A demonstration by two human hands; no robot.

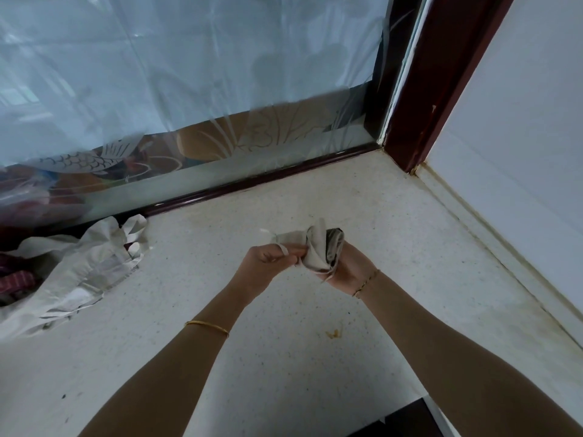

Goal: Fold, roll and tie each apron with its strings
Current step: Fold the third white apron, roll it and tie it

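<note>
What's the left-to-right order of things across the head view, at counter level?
Crumpled pale-grey fabric pile → gold bangle on the left forearm → left hand pinching a thin white string → rolled pale-grey apron bundle → right hand gripping it → white wall panel.

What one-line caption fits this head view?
Right hand grips a rolled apron over the counter while left hand pinches its string; a cloth heap lies at left.

Two hands [268, 259] [348, 272], two gold bracelets [206, 327] [366, 283], one rolled apron [321, 251], one heap of loose aprons [79, 272].
</note>
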